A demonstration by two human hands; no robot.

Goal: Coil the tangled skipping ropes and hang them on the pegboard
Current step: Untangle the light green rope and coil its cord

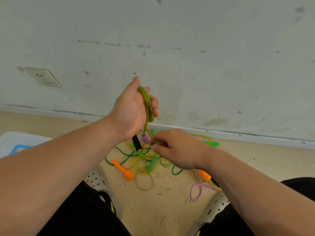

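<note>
In the middle of the view, in front of the marked white wall, we see the left hand raised with its palm turned to us. Its fingers are curled round a small coil of the olive-green rope; several loops pass across the palm and the thumb points up and away. From the coil one strand goes down through a purple ball, and a black handle hangs just beside this ball, under the left wrist.

A little lower and to the right, the right hand pinches the same strand between the thumb and the first fingers, just beside the purple ball. Its other fingers are bent inward and hold nothing that we can see.

On the floor, under both hands and near the wall, lies the tangle of ropes, with thin green and yellow cords crossing each other. In it we see an orange handle on the left and a green handle in the middle. A second orange handle shows under the right wrist, and another green handle lies farther right, close to the wall. A pink braided rope makes a loop on the near right, and a brown loop lies near the orange handle.

On the wall at the far left is a socket.
</note>
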